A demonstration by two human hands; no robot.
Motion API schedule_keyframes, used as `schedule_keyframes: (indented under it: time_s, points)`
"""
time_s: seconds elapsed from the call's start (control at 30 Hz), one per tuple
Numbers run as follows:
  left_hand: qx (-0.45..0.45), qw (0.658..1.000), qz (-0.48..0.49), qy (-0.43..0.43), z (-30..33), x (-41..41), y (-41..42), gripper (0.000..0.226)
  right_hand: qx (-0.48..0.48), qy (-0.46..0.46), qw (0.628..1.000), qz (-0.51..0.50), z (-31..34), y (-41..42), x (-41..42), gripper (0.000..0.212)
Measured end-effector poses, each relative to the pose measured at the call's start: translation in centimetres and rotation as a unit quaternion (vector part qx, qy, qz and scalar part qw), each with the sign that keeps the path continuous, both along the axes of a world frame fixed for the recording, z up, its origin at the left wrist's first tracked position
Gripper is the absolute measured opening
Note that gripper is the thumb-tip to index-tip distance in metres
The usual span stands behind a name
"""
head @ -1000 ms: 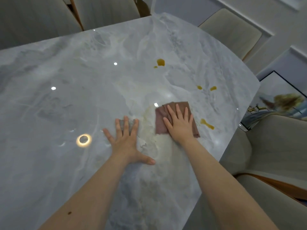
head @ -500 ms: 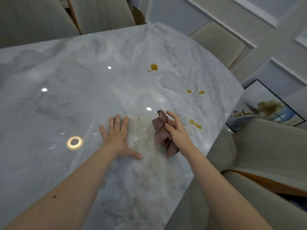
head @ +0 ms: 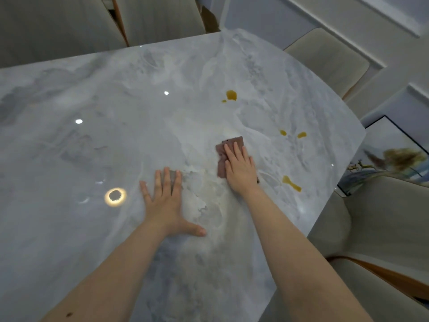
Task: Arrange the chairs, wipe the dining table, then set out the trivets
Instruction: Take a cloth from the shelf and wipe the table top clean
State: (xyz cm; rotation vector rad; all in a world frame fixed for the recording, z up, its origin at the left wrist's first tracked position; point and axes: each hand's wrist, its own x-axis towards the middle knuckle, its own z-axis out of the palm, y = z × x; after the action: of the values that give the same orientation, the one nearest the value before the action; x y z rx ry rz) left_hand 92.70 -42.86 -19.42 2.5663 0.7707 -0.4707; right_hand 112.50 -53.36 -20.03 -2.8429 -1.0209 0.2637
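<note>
A glossy grey marble dining table (head: pixel 92 140) fills most of the view. My right hand (head: pixel 240 169) lies flat with straight fingers on a folded brown cloth (head: pixel 232 144), pressing it to the tabletop. My left hand (head: pixel 166 202) rests flat on the marble to the left, fingers spread, holding nothing. Yellow-brown spills dot the table: one far drop (head: pixel 231 95), two small drops (head: pixel 292 134) and a streak (head: pixel 291 183) just right of the cloth. No trivets are in view.
Cream upholstered chairs stand around the table: two at the far side (head: pixel 160 17), one at the far right (head: pixel 329 63), one close on the right (head: pixel 385 217). A framed picture (head: pixel 392 156) leans against the right wall.
The cloth, bunched up under my right fingers half a second ago, now lies flat under my palm and sits a little farther up the table. My left hand stays planted.
</note>
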Motion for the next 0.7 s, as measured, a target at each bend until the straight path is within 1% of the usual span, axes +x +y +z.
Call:
schedule_keyframes:
  time_s: [0.1,0.17,0.23,0.3,0.37,0.43,0.5,0.57,0.63,0.7]
  points:
    - [0.008,1.000,0.001,-0.001,-0.1,0.0,0.2,0.160,0.009,-0.012,0.999,0.041,-0.3,3.3,-0.6,0.050]
    - [0.004,1.000,0.000,-0.005,0.0,-0.1,0.2,0.160,0.015,-0.009,0.993,0.114,-0.4,3.2,-3.3,0.054]
    - [-0.002,1.000,0.001,-0.015,0.1,-0.2,0.2,0.163,0.010,0.004,0.980,0.197,-0.2,0.2,-7.1,0.057]
    - [-0.003,1.000,-0.001,-0.018,0.2,-0.2,0.2,0.165,0.020,0.011,0.972,0.232,-0.4,-4.6,-8.5,0.052]
    - [-0.011,1.000,-0.001,-0.019,0.2,-0.2,0.2,0.164,0.019,0.004,0.979,0.203,-0.4,-8.2,-6.5,0.052]
    - [-0.001,1.000,-0.001,-0.019,0.0,-0.2,0.1,0.161,0.004,-0.013,0.992,0.124,-0.2,-8.8,-2.7,0.055]
    - [0.007,1.000,-0.001,-0.016,-0.2,-0.1,0.1,0.160,-0.007,-0.024,0.999,0.036,-0.1,-5.9,0.3,0.059]
    - [0.010,1.000,-0.001,-0.015,-0.3,0.0,0.1,0.160,-0.010,-0.027,1.000,-0.011,-0.2,-1.3,1.4,0.052]
    - [0.014,1.000,-0.003,-0.015,-0.3,0.0,0.1,0.160,0.004,-0.018,1.000,0.000,-0.3,2.6,0.3,0.051]
    - [0.011,1.000,-0.005,-0.018,0.0,-0.1,0.2,0.159,0.012,-0.020,0.998,0.059,-0.5,4.3,-2.9,0.051]
